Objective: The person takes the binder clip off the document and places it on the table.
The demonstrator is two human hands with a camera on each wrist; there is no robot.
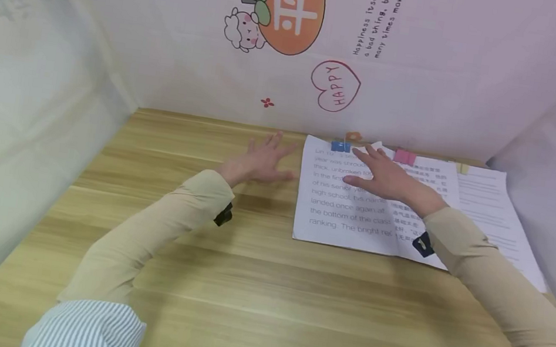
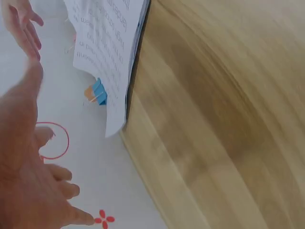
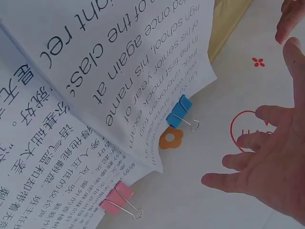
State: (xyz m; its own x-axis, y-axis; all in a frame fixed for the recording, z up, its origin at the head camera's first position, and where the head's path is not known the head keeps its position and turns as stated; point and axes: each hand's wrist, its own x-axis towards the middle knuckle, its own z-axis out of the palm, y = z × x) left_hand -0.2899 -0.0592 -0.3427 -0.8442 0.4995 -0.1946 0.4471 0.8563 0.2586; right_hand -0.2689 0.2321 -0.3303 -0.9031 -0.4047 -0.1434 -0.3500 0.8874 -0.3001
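Note:
My left hand [image 1: 262,160] lies flat on the wooden table [image 1: 251,288], fingers spread and holding nothing, just left of a stack of printed sheets. In the left wrist view the left hand [image 2: 28,186] is blurred, near the wall. My right hand [image 1: 381,175] is spread over the English sheet [image 1: 339,209], fingers straight and pointing at the blue binder clip [image 1: 340,145]. In the right wrist view the right hand [image 3: 271,164] hovers open near the blue clip [image 3: 179,111] and a pink clip [image 3: 117,196]. I cannot tell whether it touches the paper.
A Chinese-text sheet [image 3: 47,162] lies under the English sheet [image 3: 119,62], and more clipped pages [image 1: 495,222] lie at the far right. The pink clip [image 1: 405,157] sits at the stack's top edge. Printed cloth walls [image 1: 431,70] close in the table on three sides.

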